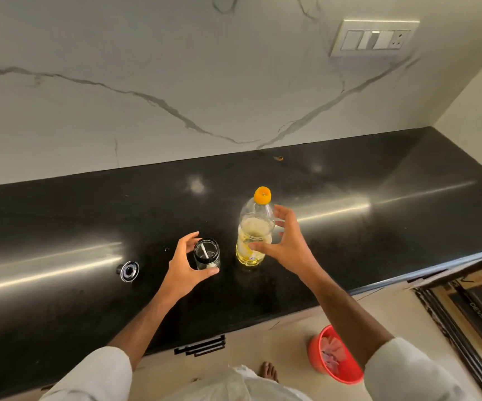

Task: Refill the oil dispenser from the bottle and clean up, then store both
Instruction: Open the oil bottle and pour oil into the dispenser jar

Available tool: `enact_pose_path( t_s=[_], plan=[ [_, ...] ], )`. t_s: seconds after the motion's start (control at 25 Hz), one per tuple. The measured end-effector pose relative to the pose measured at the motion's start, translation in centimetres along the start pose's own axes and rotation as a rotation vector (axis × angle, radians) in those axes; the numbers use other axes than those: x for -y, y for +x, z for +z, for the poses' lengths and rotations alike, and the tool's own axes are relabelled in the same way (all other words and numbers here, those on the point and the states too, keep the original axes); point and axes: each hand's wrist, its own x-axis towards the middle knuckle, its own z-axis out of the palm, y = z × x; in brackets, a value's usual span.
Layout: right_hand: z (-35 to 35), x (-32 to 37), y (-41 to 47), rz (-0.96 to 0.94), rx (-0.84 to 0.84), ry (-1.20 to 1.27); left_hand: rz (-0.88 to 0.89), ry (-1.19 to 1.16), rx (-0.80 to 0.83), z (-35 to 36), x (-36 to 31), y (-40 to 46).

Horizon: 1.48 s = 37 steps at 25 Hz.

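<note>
A small clear glass oil dispenser (207, 254) stands open-topped on the black counter (349, 227), with a white tube inside it. Its dark lid (129, 270) lies on the counter to the left. My left hand (183, 266) curves around the dispenser's left side, thumb at its base, fingers spread. To the right stands a clear plastic oil bottle (252, 227) with an orange cap (262, 194) and yellow oil in its lower part. My right hand (287, 241) is spread open beside the bottle's right side, the thumb just touching it, without gripping it.
A marble wall (176, 82) with a switch panel (374, 38) rises behind the counter. On the floor below, right of my bare foot (269, 371), is a red bucket (333, 355) holding cloth. Drawer handles (200, 345) sit under the counter edge.
</note>
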Motion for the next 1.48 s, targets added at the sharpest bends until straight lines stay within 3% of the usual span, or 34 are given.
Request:
enact_pose_path(
  t_s=[0.12,0.48,0.68,0.8,0.96,1.16,1.48],
  plan=[
    [1.3,-1.4,0.8,-0.013,0.048,0.064,-0.028,0.016,0.018,0.5,0.1,0.2],
    [2.5,-1.3,1.9,-0.041,-0.065,0.127,-0.089,-0.007,-0.031,1.8,-0.5,0.8],
    [0.4,-0.4,2.0,-0.069,-0.082,0.256,-0.122,-0.285,-0.125,1.8,-4.5,1.0],
    [-2.0,1.7,2.6,-0.149,-0.028,0.266,-0.027,-0.498,-0.092,0.9,-8.0,1.3],
    [-5.2,4.5,3.3,-0.285,0.026,0.229,0.128,-0.586,-0.085,0.3,-12.6,1.3],
    [-8.7,5.6,4.3,-0.445,0.172,0.025,0.2,-0.569,-0.123,0.4,-16.4,1.0],
    [-11.6,7.9,1.3,-0.637,0.089,-0.161,0.324,-0.416,-0.158,0.5,-20.7,-2.8]
  ],
)
